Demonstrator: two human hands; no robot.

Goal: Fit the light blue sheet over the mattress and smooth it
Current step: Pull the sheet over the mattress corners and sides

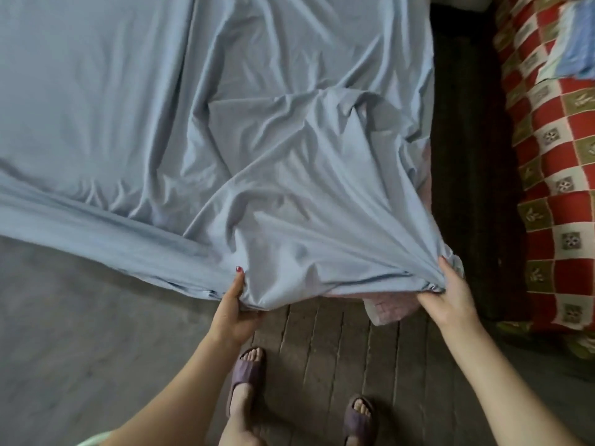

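Sheet corner gripped by both hands at the foot of the bed.
Light blue sheet (199, 130) lies rumpled over the mattress (423, 185), smooth at far left; left hand (233, 309) and right hand (449, 296) each have fingers curled round bunched edge fabric. Below, dark plank floor (325, 358), slippered feet; a red checked blanket (547, 175) lies at right.

A: What's off to the rt?
B: Red-and-white checked quilt w/ olive squares (557, 175), dark gap beside it.
A: And down low?
B: Worn dark wooden plank floor (325, 365), two purple rubber slippers (246, 370), pink checked cloth (391, 305) hanging near the boards.
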